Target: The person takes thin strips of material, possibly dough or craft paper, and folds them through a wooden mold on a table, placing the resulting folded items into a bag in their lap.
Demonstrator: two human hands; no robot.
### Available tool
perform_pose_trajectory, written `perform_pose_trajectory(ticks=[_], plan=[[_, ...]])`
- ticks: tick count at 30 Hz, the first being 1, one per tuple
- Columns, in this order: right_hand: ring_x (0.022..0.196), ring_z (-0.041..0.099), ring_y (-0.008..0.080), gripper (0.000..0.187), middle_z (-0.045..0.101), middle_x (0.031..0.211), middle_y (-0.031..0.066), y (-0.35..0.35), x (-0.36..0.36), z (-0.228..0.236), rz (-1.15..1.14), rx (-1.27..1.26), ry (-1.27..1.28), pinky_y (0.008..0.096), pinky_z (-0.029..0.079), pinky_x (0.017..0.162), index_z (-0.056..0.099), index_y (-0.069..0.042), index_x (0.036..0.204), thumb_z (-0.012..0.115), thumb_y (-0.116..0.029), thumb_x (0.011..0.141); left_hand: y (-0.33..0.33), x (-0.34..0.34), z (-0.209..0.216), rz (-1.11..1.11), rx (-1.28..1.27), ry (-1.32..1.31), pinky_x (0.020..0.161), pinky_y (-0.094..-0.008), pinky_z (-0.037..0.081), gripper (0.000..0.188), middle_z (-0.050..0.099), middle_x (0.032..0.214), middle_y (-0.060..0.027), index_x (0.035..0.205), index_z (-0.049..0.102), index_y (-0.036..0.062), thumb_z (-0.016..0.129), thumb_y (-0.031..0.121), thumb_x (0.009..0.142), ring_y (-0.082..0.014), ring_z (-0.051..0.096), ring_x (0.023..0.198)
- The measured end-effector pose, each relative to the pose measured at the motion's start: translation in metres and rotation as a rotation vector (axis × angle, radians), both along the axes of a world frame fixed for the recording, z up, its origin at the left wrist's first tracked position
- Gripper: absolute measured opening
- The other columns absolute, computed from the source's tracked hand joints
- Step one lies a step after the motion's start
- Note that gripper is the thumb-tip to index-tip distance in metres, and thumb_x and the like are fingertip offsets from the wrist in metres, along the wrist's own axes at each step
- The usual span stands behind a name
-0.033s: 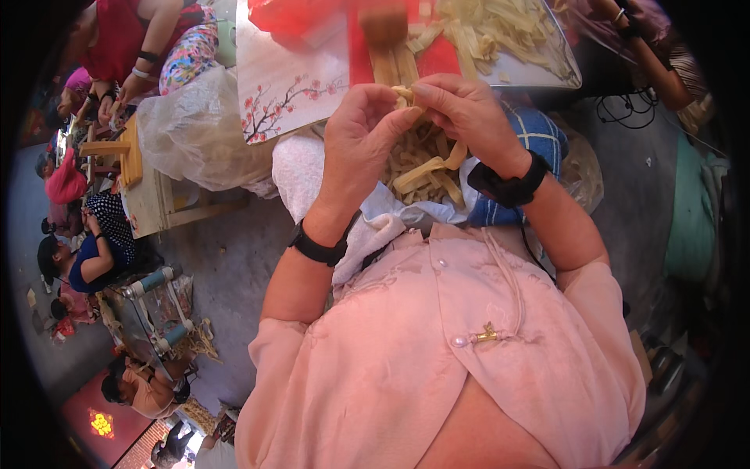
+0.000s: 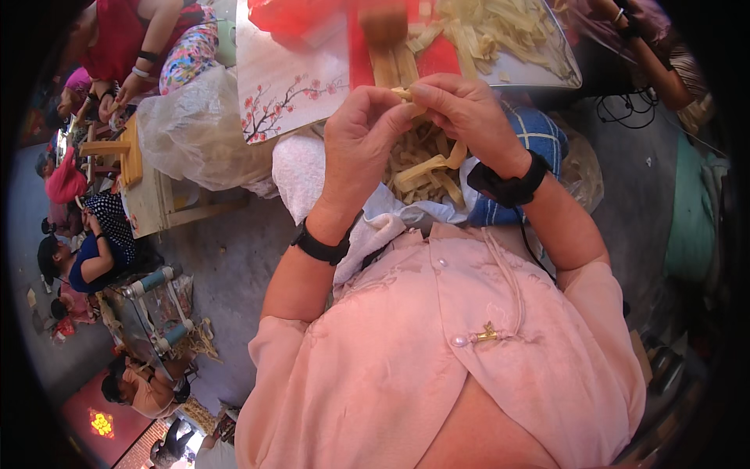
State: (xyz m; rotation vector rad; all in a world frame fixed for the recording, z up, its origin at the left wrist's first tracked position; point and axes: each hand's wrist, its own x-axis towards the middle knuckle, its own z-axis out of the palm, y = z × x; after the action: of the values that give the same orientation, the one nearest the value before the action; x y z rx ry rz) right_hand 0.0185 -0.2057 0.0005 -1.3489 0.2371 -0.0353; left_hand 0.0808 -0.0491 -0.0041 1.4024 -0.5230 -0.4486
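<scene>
Your left hand (image 2: 361, 133) pinches one end of a pale husk strip (image 2: 406, 95), fingers closed on it; your right hand (image 2: 467, 113) grips the other end (thumbs meeting, likely to fold or twist it). It is held above your lap's pile of strips (image 2: 426, 168), just under the tray (image 2: 547, 74).

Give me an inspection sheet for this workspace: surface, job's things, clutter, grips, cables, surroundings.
Surface: tray heaped with pale strips, beside a blossom-printed board.
Job's things: small pale strip piece pinched between both hands; more strips piled in the lap on a white cloth.
Clutter: clear plastic bag, red plastic, blue checked cloth.
Grips: left hand and right hand raised together, fingertips closed on the piece; black band on each wrist.
Cables: black cable looped on the floor at right.
Surroundings: other people working at left, wooden stool, grey floor.
</scene>
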Motion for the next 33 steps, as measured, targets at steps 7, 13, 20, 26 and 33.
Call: perform_pose_trajectory(ticks=[7,13,20,26,33], plan=[[0.047,0.031,0.0001,0.029,0.038,0.055,-0.008,-0.028,0.001,0.0,-0.138,0.193,0.058,0.016,0.026,0.045,0.059,-0.005,0.081,0.052,-0.03,0.095,0.018,0.021,0.003,0.096,0.016,-0.093,0.064,-0.0185,0.046,0.005,0.063,0.077,-0.0019,0.09,0.062,-0.0002,0.063,0.003,0.087,-0.0066,0.058,0.069],[0.058,0.04,-0.0009,0.013,0.049,0.066,-0.0088,-0.018,0.005,-0.013,-0.016,0.069,-0.108,0.0164,0.03,0.049,0.062,-0.006,0.086,0.059,-0.017,0.091,0.012,0.022,0.007,0.211,0.374,-0.907,0.067,-0.0328,0.051,0.023,0.063,0.094,-0.0101,0.101,0.059,0.0042,0.065,0.003,0.079,-0.0254,0.062,0.074],[0.062,0.044,0.0008,0.016,0.054,0.07,-0.0061,-0.004,0.003,-0.017,0.171,-0.067,0.038,0.0179,0.035,0.052,0.062,-0.002,0.087,0.061,-0.017,0.09,0.01,0.012,-0.006,-0.05,0.685,-0.855,0.065,-0.042,0.049,0.02,0.054,0.085,-0.0136,0.101,0.054,0.0078,0.056,0.006,0.081,-0.0347,0.06,0.079],[0.061,0.044,0.0013,0.019,0.053,0.067,-0.0054,-0.005,0.011,-0.011,0.1,-0.126,-0.052,0.0191,0.035,0.052,0.064,-0.001,0.082,0.059,-0.018,0.09,0.009,0.048,-0.021,0.032,0.686,-1.156,0.058,-0.0406,0.046,0.015,0.054,0.078,-0.0123,0.096,0.053,0.0089,0.055,0.007,0.082,-0.0338,0.057,0.068],[0.063,0.045,0.002,0.021,0.052,0.067,-0.006,-0.031,0.043,-0.031,-0.115,-0.447,-0.141,0.0195,0.037,0.055,0.064,0.0,0.079,0.06,-0.018,0.09,-0.011,0.067,-0.021,-0.185,0.058,0.181,0.051,-0.0211,0.041,0.017,0.054,0.073,0.0032,0.103,0.055,0.0047,0.052,0.02,0.095,-0.0055,0.047,0.057]])
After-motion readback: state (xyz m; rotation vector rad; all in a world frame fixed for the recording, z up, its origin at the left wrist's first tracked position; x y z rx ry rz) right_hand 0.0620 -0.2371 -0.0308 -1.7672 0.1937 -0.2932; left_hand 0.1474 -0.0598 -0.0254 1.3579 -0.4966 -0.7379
